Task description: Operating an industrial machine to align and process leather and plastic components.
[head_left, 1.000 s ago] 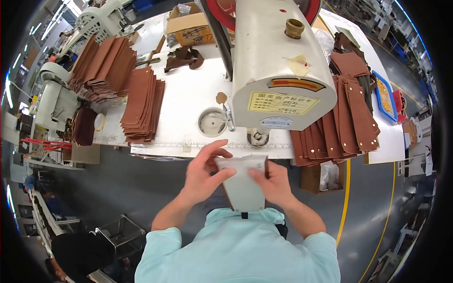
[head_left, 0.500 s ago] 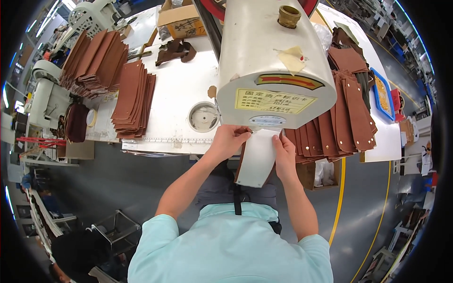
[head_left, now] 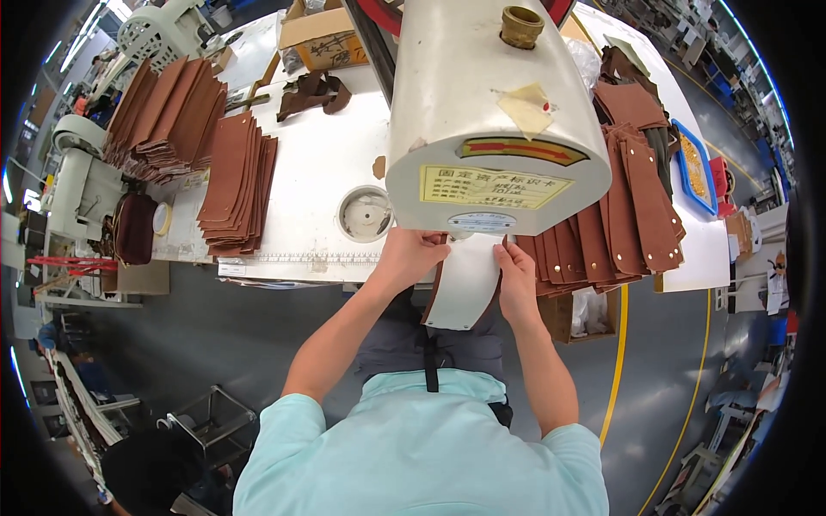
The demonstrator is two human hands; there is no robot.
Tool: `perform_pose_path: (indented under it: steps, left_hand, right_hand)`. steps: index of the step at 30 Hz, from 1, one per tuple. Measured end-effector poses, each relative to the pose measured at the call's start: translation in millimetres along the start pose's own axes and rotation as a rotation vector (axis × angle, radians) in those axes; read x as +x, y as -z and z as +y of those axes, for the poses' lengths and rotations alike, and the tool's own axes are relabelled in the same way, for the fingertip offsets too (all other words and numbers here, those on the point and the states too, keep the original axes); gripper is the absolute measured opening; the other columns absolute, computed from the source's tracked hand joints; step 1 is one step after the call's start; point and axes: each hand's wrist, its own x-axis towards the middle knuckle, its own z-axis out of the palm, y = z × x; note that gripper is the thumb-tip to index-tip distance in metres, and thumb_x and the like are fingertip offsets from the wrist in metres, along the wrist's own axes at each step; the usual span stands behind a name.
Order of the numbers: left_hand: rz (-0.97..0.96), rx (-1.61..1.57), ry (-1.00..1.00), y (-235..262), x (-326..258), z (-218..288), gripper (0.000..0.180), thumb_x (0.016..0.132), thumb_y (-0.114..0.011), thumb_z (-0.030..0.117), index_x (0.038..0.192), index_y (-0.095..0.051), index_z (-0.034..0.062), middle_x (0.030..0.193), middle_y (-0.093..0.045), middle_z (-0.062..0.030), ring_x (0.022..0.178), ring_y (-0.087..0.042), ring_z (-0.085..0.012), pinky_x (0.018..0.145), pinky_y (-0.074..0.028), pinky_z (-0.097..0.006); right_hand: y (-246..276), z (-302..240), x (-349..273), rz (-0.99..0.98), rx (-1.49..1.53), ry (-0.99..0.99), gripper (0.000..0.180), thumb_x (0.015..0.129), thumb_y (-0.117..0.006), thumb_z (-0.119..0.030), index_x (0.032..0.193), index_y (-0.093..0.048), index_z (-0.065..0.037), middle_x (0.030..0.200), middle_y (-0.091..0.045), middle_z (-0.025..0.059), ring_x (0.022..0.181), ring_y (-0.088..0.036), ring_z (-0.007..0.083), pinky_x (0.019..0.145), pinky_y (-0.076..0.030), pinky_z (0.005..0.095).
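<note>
Grey workshop floor (head_left: pixel 232 331), marked with yellow lines (head_left: pixel 613 378), surrounds a white table (head_left: pixel 331 155) on which a large cream machine head (head_left: pixel 490 112) overhangs the front edge, a brass cup (head_left: pixel 521 27) on its top. Just below the machine's face, at the table's near edge, a pale panel (head_left: pixel 463 292) with brown sides hangs toward the person, its far end partly hidden under the machine. Both hands grasp it: the left hand (head_left: pixel 408 256) pinches the far left corner between thumb and fingers, and the right hand (head_left: pixel 516 273) grips the right edge, thumb uppermost. Left of the machine are a round metal plate (head_left: pixel 365 215) set into the table, a stack of brown leather pieces (head_left: pixel 234 185), a taller stack (head_left: pixel 168 120) behind it and a dark scrap (head_left: pixel 314 96). On the right, studded brown pieces (head_left: pixel 632 206) lie fanned out, near a blue tray (head_left: pixel 708 206) of small yellowish bits.
</note>
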Motion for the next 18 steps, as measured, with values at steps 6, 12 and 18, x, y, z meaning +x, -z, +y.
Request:
perform_pose_path:
  steps: [6, 12, 18]
  left_hand:
    - [-0.036, -0.104, 0.003, 7.2, 1.5, -17.2, 0.032, 0.078, -0.071, 0.001, 0.109, -0.074, -0.0012, 0.082, -0.071, -0.0070, 0.070, -0.064, -0.0111, 0.066, -0.053, -0.026]
    - [-0.129, -0.148, 0.026, 27.8, -9.4, -4.5, 0.037, 0.079, -0.072, 0.005, 0.116, -0.074, 0.0028, 0.094, -0.074, -0.0108, 0.069, -0.064, -0.0126, 0.066, -0.053, -0.027]
    - [-0.118, -0.039, 0.051, 24.8, -3.0, 2.4, 0.037, 0.080, -0.071, 0.005, 0.117, -0.073, 0.0023, 0.102, -0.074, -0.0129, 0.077, -0.068, -0.0165, 0.073, -0.055, -0.031]
  right_hand:
    - [-9.4, -3.4, -0.8, 0.047, 0.004, 0.022, 0.025, 0.101, -0.058, -0.011, 0.116, -0.066, 0.007, 0.102, -0.071, 0.0063, 0.085, -0.063, 0.0085, 0.075, -0.050, 0.0233]
    - [-30.1, -32.6, 15.2, -0.121, -0.230, -0.060, 0.024, 0.091, -0.066, -0.001, 0.113, -0.068, 0.006, 0.097, -0.071, 0.0059, 0.080, -0.062, 0.0082, 0.069, -0.052, 0.0255]
    - [-44.4, -24.9, 30.8, -0.147, -0.311, 0.006, 0.038, 0.083, -0.069, 0.010, 0.120, -0.063, 0.002, 0.111, -0.069, 0.0104, 0.094, -0.067, 0.0141, 0.077, -0.055, 0.0288]
